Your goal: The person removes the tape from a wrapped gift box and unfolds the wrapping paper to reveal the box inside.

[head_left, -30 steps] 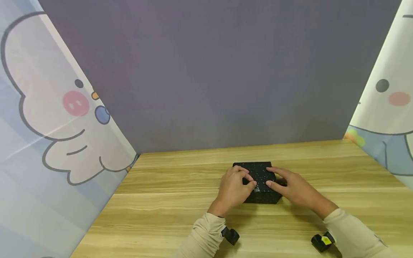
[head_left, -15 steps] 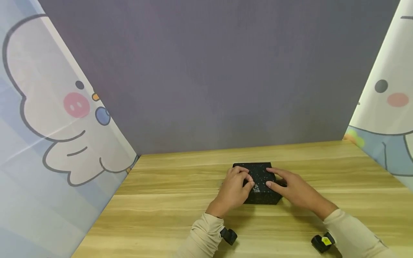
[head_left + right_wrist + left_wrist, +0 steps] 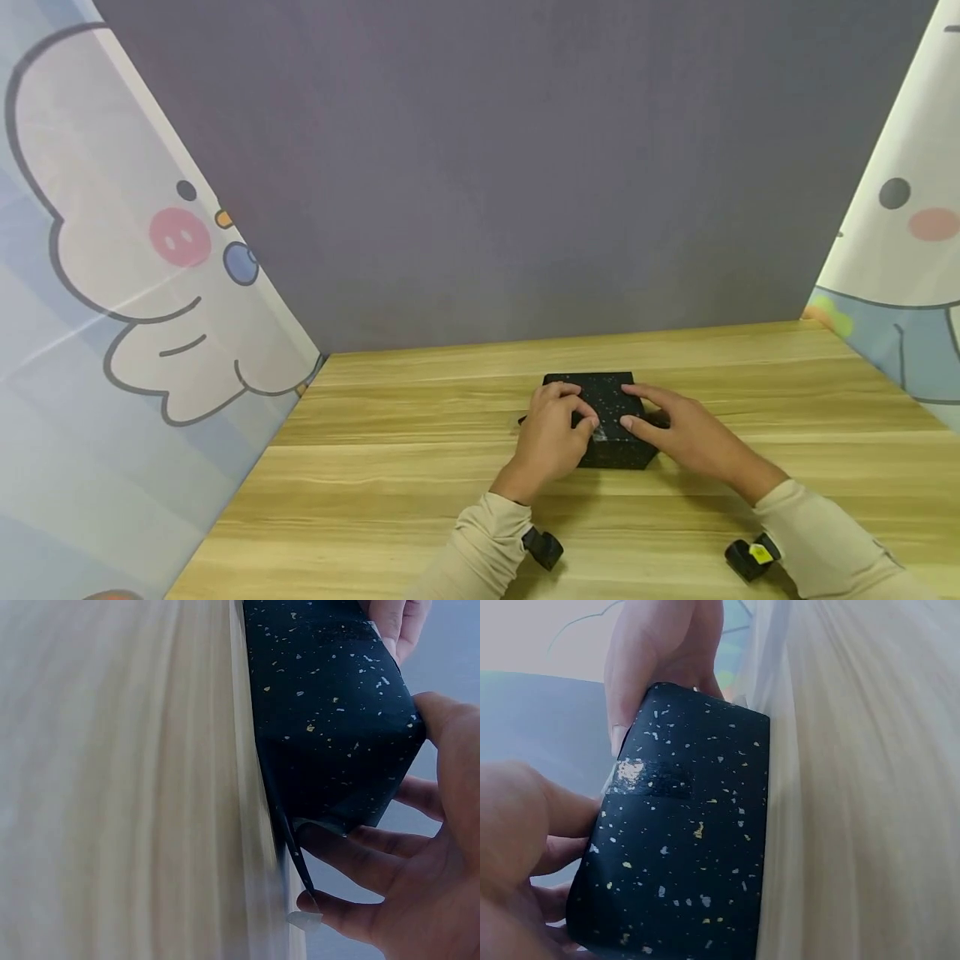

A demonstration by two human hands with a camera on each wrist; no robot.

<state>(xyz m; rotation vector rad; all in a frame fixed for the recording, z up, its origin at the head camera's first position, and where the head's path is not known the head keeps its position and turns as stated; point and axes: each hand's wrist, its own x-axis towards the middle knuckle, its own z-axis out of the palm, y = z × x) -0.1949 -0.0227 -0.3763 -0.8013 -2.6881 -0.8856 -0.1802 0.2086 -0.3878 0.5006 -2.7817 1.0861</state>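
Our left hand (image 3: 551,433) lies on the left part of the black speckled box (image 3: 609,417), fingers (image 3: 549,847) curled over its top and left side, gripping it. Our right hand (image 3: 686,437) is on the right part of the box, thumb on the top and fingers spread down the right side, where they press a loose dark flap (image 3: 296,859) at the bottom edge. We see the box resting flat on the wooden table (image 3: 390,467), near the middle and somewhat toward the far edge. A shiny strip of tape (image 3: 641,776) crosses its top between the 2 hands. Beyond the table's far edge stands a grey wall (image 3: 487,167); cartoon-printed curtains (image 3: 112,275) hang along its left and right edges.
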